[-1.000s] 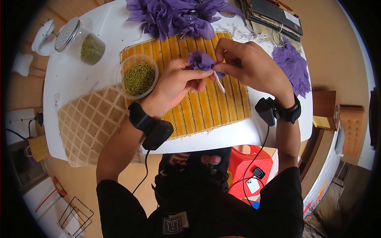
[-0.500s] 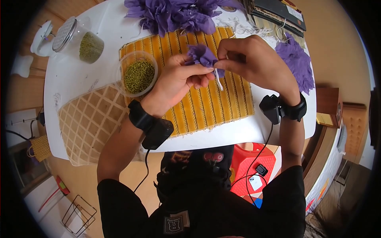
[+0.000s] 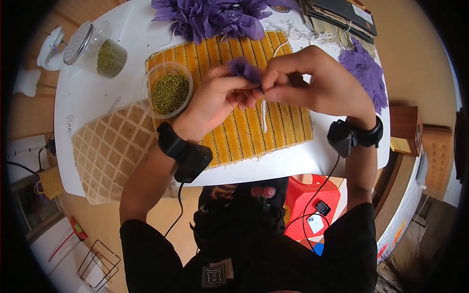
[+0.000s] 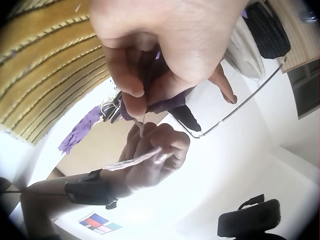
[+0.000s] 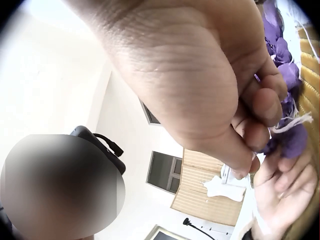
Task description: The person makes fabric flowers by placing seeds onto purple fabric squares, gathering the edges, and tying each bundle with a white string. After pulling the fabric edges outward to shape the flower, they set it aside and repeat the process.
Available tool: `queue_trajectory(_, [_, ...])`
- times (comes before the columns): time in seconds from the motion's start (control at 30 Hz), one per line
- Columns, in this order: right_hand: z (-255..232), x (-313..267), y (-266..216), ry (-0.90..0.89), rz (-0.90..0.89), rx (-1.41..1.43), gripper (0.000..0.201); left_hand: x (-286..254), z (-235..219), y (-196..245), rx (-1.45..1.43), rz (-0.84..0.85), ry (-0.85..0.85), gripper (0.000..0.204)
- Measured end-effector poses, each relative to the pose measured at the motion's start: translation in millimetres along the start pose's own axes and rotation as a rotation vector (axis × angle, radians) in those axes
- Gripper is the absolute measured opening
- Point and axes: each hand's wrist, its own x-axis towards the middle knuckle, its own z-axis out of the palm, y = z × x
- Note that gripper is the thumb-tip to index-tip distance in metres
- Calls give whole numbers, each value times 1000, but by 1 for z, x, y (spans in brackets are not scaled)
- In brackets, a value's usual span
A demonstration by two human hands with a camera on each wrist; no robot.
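My left hand (image 3: 215, 97) pinches a small gathered piece of purple cloth (image 3: 245, 69) between thumb and fingers, above the yellow striped mat. Close against it, my right hand (image 3: 320, 85) pinches a white string (image 3: 264, 117) at the base of the gathered cloth. One length of string hangs down over the mat, and another stretch shows above the right hand. In the left wrist view the string (image 4: 132, 162) runs across the right hand's fingers. The right wrist view has the purple bunch (image 5: 294, 141) in the left fingers; part of the string there is hidden behind the fingertips.
The yellow striped mat (image 3: 234, 141) lies on the white table (image 3: 322, 156). Green beans (image 3: 170, 93) fill a clear tub by the left wrist, and a jar (image 3: 110, 58) stands behind. Purple ruffled cloth (image 3: 210, 19) lies at the back, more purple cloth (image 3: 364, 75) at right.
My right hand has shifted slightly and its fingers have re-gripped at the string. A longer tail of string now hangs straight down, with another part showing above the hand. The left hand keeps its hold.
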Motion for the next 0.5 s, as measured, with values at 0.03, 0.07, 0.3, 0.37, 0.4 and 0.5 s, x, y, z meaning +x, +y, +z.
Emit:
queue_trajectory(0.03, [1, 1, 1, 2, 0, 0, 9, 0, 0, 0, 1, -1, -1, 11])
queue_trajectory(0.07, [3, 3, 3, 44, 23, -37, 10, -1, 1, 1, -33, -8, -16, 12])
queue_trajectory(0.3, [10, 5, 16, 176, 40, -78, 22, 0, 3, 5, -41, -9, 2, 14])
queue_trajectory(0.37, [9, 5, 13, 166, 56, -70, 22, -2, 6, 7, -23, -8, -10, 14])
queue_trajectory(0.4, [8, 5, 12, 154, 73, -63, 22, -3, 7, 7, -5, -6, -23, 14])
queue_trajectory(0.5, [4, 4, 13, 99, 92, -63, 20, -3, 7, 9, 58, -15, -99, 15])
